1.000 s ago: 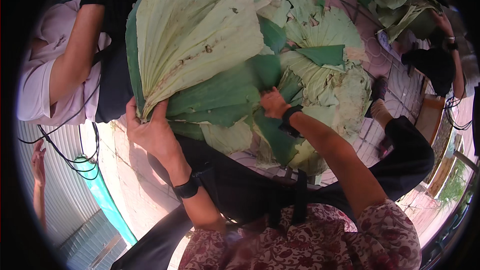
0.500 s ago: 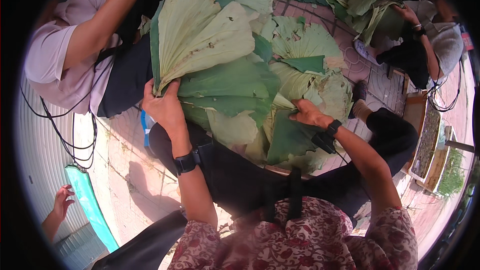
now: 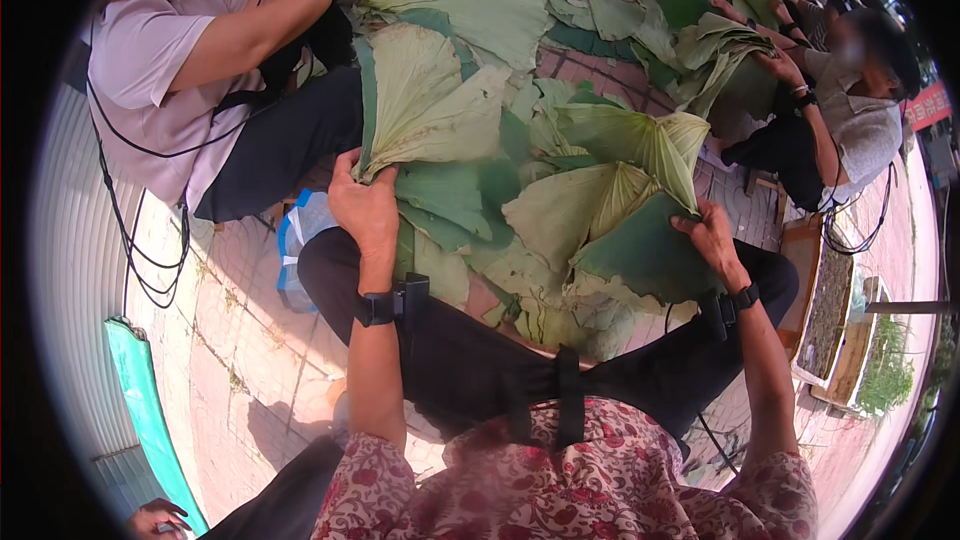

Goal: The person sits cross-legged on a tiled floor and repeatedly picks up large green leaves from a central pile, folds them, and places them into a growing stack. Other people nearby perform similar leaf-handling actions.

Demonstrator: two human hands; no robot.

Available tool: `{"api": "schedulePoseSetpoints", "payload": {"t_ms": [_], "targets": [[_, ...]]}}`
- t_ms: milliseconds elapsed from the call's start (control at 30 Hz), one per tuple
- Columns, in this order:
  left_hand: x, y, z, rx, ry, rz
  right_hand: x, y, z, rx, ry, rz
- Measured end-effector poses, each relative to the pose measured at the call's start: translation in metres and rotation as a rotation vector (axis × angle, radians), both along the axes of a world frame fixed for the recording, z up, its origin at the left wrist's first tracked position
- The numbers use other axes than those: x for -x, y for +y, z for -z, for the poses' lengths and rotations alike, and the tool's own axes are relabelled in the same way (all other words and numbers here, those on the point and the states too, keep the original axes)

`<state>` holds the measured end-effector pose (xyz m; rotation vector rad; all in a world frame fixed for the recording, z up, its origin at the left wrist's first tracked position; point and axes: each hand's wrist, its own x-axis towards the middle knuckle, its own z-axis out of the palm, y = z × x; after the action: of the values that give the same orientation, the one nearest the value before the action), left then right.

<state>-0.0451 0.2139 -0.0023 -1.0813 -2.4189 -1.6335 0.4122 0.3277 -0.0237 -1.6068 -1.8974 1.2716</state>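
Observation:
My left hand (image 3: pixel 366 208) is closed on the gathered lower end of several stacked lotus leaves (image 3: pixel 425 100), pale green and dry on top, darker beneath. They fan out upward from the fingers. On the right, my right hand (image 3: pixel 712 242) pinches the edge of a large folded lotus leaf (image 3: pixel 645 245), dark green in front with a pale ribbed part raised behind it. Its lower edge hangs above more leaves between my knees. Dark bands with small black devices sit on both my wrists.
More lotus leaves (image 3: pixel 480 5) lie heaped at the far middle. A co-worker in a pale shirt (image 3: pixel 150 50) sits at left; another person (image 3: pixel 860 110) handles leaves (image 3: pixel 725 65) at far right. Planter boxes (image 3: pixel 835 310), a green roll (image 3: pixel 150 410) and a clear-blue container (image 3: pixel 300 250) stand around.
My right hand has moved right, drawing the folded leaf out and lifting it from the pile. My left hand keeps its stack, now slightly farther right in view.

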Motion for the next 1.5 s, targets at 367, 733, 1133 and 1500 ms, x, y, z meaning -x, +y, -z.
{"api": "schedulePoseSetpoints", "payload": {"t_ms": [367, 733, 1133, 1500], "targets": [[-0.057, 0.025, 0.050, 0.038, -0.861, 0.441, 0.176, -0.061, -0.010, -0.549, -0.084, -0.166], [-0.052, 0.008, 0.070, 0.112, -1.358, 0.462, 0.237, -0.096, 0.020, -0.715, -0.045, -0.480], [-0.073, 0.005, 0.040, 0.133, -1.082, 0.453, 0.249, -0.094, 0.025, -0.424, -0.181, -0.633], [-0.051, -0.001, 0.092, 0.109, -1.028, 0.308, 0.236, -0.130, 0.030, -0.373, -0.079, -0.512]]}}
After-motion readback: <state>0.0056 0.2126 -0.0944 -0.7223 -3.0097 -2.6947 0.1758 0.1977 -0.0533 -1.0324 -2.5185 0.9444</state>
